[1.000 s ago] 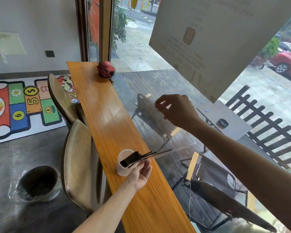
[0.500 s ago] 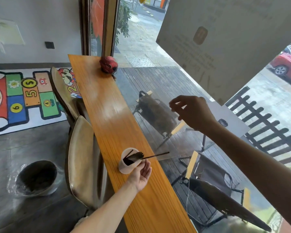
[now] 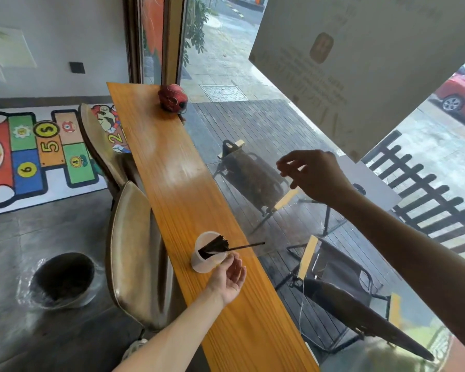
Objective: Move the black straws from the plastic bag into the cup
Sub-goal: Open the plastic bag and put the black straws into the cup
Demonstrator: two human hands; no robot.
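A white cup [image 3: 203, 264] stands on the narrow wooden counter [image 3: 172, 170], with a bundle of black straws [image 3: 214, 247] leaning in it. One straw [image 3: 249, 245] pokes out sideways to the right over the counter's edge. My left hand [image 3: 230, 276] lies palm up against the cup's near right side, fingers loosely curled, gripping nothing. My right hand [image 3: 314, 175] is raised above and to the right, with thumb and fingers pinched on the top of a clear plastic bag [image 3: 277, 224]. The bag hangs down toward the straws and is barely visible.
A red helmet-like object [image 3: 172, 98] sits at the counter's far end. Two padded chairs [image 3: 134, 253] stand along the counter's left side, and a lined bin [image 3: 62, 280] is on the floor. A glass window runs along the right edge.
My right hand has lifted the bag up and to the right. Most straws have slid out of it into the cup. My left hand has stayed beside the cup.
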